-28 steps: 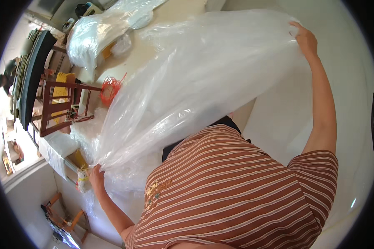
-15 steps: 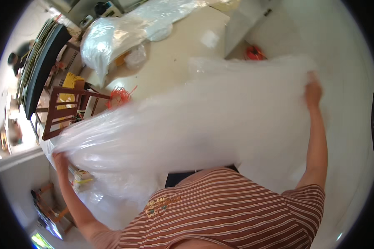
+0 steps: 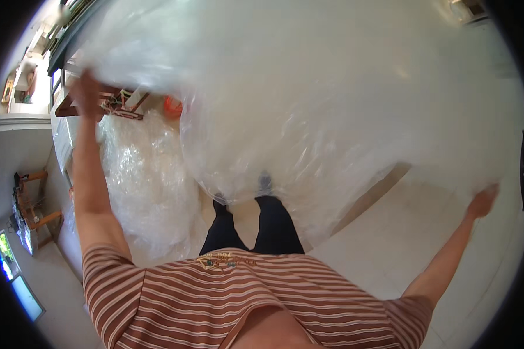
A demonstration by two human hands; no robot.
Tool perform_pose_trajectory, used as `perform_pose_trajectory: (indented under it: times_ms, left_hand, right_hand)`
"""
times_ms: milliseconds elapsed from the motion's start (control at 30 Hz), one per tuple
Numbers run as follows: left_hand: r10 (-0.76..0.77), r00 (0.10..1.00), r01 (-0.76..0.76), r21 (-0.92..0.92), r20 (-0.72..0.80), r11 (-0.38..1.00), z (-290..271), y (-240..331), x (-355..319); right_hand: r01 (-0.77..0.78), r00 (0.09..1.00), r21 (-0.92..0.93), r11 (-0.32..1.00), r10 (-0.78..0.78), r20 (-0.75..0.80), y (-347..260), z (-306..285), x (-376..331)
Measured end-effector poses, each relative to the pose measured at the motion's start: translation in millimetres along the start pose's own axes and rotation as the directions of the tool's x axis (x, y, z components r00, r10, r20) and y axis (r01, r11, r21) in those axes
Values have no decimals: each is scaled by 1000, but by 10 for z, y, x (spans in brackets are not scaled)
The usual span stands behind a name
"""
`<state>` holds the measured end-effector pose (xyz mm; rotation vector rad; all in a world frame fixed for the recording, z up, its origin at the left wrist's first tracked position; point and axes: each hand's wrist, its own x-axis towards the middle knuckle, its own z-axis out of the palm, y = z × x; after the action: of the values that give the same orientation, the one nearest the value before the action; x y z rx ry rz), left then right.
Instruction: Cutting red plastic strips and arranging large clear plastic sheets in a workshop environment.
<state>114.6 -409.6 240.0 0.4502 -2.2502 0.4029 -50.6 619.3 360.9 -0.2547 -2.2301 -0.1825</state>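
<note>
A large sheet of clear plastic film (image 3: 332, 99) billows across the upper middle, wide and partly see-through, with its lower edge hanging before my feet. At the upper left my left hand (image 3: 86, 96), blurred by motion, is closed on the film's left end. My right hand (image 3: 484, 199), far out to the right and lower, has its fingers closed on the film's faint right edge. Both arms are stretched wide apart. Much of the room beyond is hidden behind the raised film.
More crumpled clear film (image 3: 145, 168) lies heaped left of my legs (image 3: 276, 224). Beyond it are a dark wooden chair (image 3: 70, 109), partly covered, and a red-orange coil (image 3: 172, 107). A wooden-framed stand (image 3: 38, 203) is at the far left.
The film has swung up and away from my body, uncovering my legs and the heap at left. My left hand has risen; my right hand has moved lower and farther right.
</note>
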Motion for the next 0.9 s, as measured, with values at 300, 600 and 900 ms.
perform_pose_trajectory:
  times_ms: [300, 600, 900]
  left_hand:
    - [132, 501, 151, -237, 855, 960, 210, 832, -3037]
    - [295, 368, 335, -422, 882, 843, 982, 1603, -5456]
    - [375, -29, 451, -322, 927, 832, 1333, 1919, -6683]
  right_hand:
    - [206, 700, -172, 963, -23, 714, -129, -303, -2733]
    - [451, 326, -289, 844, 145, 934, -207, 602, -4776]
    - [596, -47, -317, 738, 426, 904, 8, 1662, -6135]
